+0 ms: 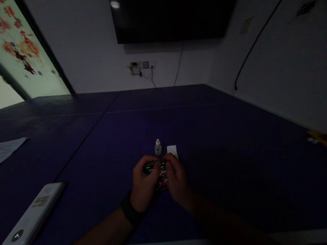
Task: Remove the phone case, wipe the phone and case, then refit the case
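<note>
The left hand [144, 182] and the right hand [176, 179] are close together, and both are clamped on a small dark object [162, 176] with red and green marks. The fingers come from two sides, so the object sits between them, in front of the person's body. Because of the fingers and the low light, its exact kind is hard to tell. Just behind the hands stand a small white dropper bottle [158, 148], upright, and a small white card [172, 152]; they are near each other, and so both stay within easy reach of the hands. A black wristband [129, 210] is on the left wrist.

The surface is a dark blue table [208, 123] with a pale front edge. On its left lie a sheet of paper [3, 152] and a long white device [32, 215]. Something yellow [325, 141] is at the right side. In the room, a dark wall-mounted screen [172, 13] hangs above a wall socket panel [141, 65], and a glass door with red flower decoration [12, 47] is at the left.
</note>
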Motion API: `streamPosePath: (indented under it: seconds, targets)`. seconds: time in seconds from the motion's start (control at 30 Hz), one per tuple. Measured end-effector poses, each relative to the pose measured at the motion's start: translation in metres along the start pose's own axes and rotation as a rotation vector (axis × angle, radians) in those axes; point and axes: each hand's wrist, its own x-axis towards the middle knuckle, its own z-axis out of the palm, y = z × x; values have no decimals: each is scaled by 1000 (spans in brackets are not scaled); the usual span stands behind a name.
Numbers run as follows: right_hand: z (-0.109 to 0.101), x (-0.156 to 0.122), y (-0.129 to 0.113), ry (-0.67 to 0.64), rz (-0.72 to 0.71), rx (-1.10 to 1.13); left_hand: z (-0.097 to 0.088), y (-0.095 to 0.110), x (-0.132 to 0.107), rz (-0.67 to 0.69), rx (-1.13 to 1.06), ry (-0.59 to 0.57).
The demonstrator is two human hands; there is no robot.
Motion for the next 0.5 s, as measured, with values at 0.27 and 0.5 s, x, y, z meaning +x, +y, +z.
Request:
streamPosePath:
  seconds: [0.27, 0.5]
  targets:
    - [2, 1, -1, -3, 50, 144, -2, -5, -2, -14, -52, 26]
    - [-3, 11, 5, -189, 545, 660, -8, 3, 10, -217, -374, 85]
